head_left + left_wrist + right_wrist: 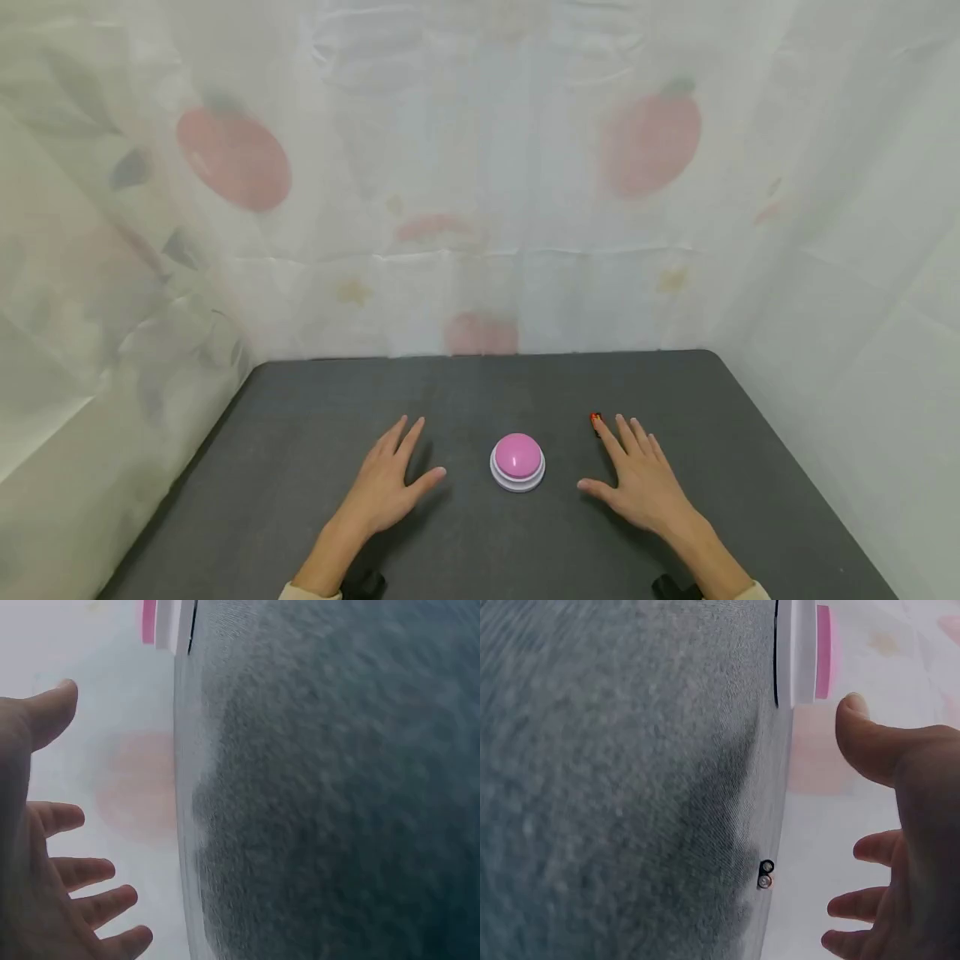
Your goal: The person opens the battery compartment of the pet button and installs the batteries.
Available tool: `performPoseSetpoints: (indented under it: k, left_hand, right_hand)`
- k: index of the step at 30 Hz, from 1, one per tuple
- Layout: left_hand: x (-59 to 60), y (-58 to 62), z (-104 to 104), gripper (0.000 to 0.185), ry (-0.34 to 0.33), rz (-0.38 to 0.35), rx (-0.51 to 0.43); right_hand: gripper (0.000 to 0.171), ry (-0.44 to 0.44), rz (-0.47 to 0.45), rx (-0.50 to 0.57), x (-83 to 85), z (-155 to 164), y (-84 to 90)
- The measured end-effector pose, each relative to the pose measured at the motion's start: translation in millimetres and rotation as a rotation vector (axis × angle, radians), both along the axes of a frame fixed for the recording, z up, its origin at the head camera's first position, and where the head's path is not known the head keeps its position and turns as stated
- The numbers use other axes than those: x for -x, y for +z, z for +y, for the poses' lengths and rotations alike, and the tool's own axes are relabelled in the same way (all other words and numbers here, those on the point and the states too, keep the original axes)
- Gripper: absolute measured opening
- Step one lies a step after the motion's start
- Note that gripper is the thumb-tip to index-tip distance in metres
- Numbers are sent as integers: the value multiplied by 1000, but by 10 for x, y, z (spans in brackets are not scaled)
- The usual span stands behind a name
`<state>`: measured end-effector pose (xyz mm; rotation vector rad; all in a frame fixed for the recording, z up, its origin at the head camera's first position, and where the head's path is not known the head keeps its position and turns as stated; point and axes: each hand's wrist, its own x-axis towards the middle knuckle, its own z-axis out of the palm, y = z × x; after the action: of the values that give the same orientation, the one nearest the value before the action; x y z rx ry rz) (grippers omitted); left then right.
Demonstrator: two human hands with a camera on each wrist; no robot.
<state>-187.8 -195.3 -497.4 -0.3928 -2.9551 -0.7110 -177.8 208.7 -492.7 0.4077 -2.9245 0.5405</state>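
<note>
A pink dome push button (517, 456) on a white round base sits on the dark table between the two hands. My left hand (386, 487) hovers to its left with fingers spread and nothing held; in the left wrist view the thumb and fingers stand apart. To the button's right, my right hand (641, 487) is likewise spread above the table, holding nothing. Just beyond the right index fingertip lies a small orange-and-black item (596, 423), partly hidden by that finger. Its two round ends in the right wrist view look like a pair of batteries (765, 874).
The dark grey table (465, 550) has rounded far corners. Behind it hangs a pale curtain (480, 167) printed with red fruit shapes, and more sheeting lines the left and right sides. Black straps or mounts (365, 583) show under the wrists.
</note>
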Motion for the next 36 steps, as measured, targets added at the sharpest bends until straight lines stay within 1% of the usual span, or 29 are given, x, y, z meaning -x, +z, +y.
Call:
performPoseSetpoints:
  k: [5, 8, 12, 16, 19, 23, 26, 30, 36]
  left_hand:
    - [66, 41, 65, 87, -2, 12, -87]
    - [98, 67, 105, 87, -13, 26, -115]
    - [114, 92, 148, 85, -25, 21, -155]
    - [116, 100, 178, 85, -32, -2, -198]
    - [114, 104, 208, 86, -36, -35, -242]
    - [133, 109, 274, 85, -63, -78, -305]
    - [161, 110, 328, 82, -81, -90, -347]
    - [182, 98, 398, 80, -90, -83, -380]
    - [161, 63, 500, 80, -130, -117, -449]
  right_hand:
    - [95, 27, -22, 70, 43, -47, 24]
    - [93, 40, -22, 105, 72, -79, 42]
    - [92, 54, -26, 144, 99, -135, 70]
    - [91, 65, -64, 201, 123, -199, 80]
    - [90, 74, -98, 233, 146, -244, 68]
    - [89, 79, -121, 270, 170, -291, 59]
    - [87, 84, -136, 298, 193, -330, 55]
    - [85, 90, -164, 329, 215, -396, 43]
    - [82, 98, -192, 379, 212, -501, 8]
